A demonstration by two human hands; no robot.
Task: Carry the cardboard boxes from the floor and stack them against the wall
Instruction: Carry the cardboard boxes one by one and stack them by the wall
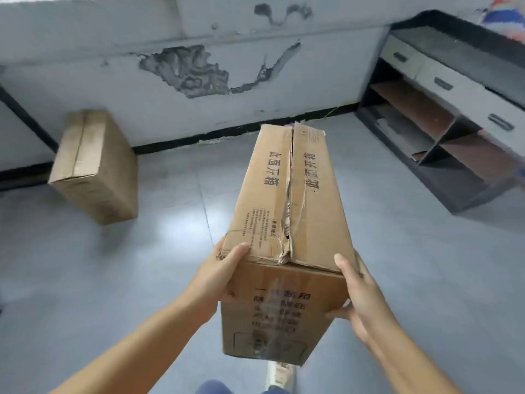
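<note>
Item 1, box (287, 223): long cardboard carton, held up off the floor (397, 251) between your two hands, its far end pointing toward the wall (170, 109). Top flaps meet along a torn, crumpled seam; printed characters run along both flaps and on the near end face, which carries clear tape.

Item 2, left hand (218, 274): you grip the near left corner of the box, thumb lying over the top edge, fingers wrapped round the side out of sight.

Item 3, right hand (360, 297): you hold the near right corner, thumb up along the top edge, fingers curled onto the end face lower down.

Item 4, second box (93, 166): closed carton standing on the floor at the left, its far end close to the wall; whether it touches the wall cannot be told.

Item 5, wall: pale paint, peeled patches showing grey, dark skirting along the base.

Item 6, cabinet (443, 115): dark unit at the right, pale drawers above open shelves.

Item 7, shoe (279, 376): light-coloured, visible on the floor below the box.
</note>
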